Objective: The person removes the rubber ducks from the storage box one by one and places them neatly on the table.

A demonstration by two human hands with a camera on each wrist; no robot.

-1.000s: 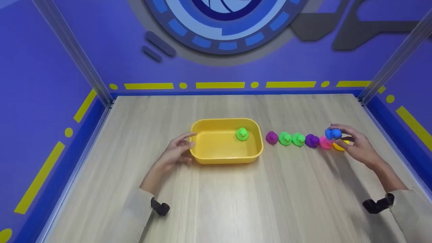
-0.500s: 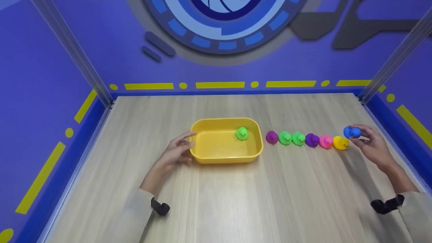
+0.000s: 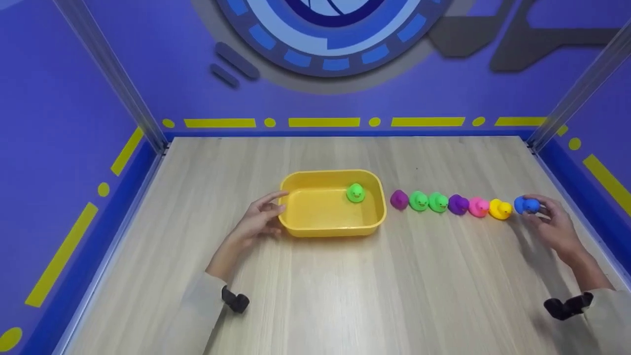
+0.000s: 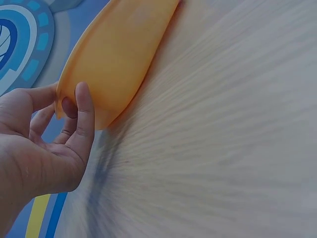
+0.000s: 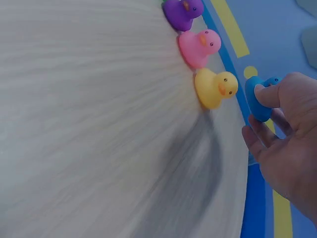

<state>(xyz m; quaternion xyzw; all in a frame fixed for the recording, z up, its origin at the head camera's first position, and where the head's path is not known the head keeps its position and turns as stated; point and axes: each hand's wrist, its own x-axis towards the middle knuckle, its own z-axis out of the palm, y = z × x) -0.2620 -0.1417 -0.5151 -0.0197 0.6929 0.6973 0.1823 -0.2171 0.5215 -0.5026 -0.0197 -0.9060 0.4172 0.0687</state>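
Observation:
In the head view my right hand (image 3: 554, 224) pinches a blue rubber duck (image 3: 526, 204) between thumb and fingers, just right of the yellow rubber duck (image 3: 500, 209). The right wrist view has the thumb laid across the blue duck's (image 5: 257, 101) side. My left hand (image 3: 256, 219) grips the left end of a yellow plastic tub (image 3: 333, 230), its thumb and fingers at the rim; the left wrist view shows this tub (image 4: 114, 59) from outside. One green rubber duck (image 3: 355, 193) sits inside, toward the tub's right end.
Left of the yellow duck, a row runs back to the tub: a pink duck (image 3: 478, 207), a purple duck (image 3: 458, 204), two green ducks (image 3: 438, 202) and a magenta duck (image 3: 399, 199). Blue panels (image 3: 315, 106) border the wooden table (image 3: 335, 291) at the back and sides.
My right hand has carried the blue duck rightward from above the pink and yellow ducks, then lowered it beside the yellow one. My left hand keeps its hold on the tub.

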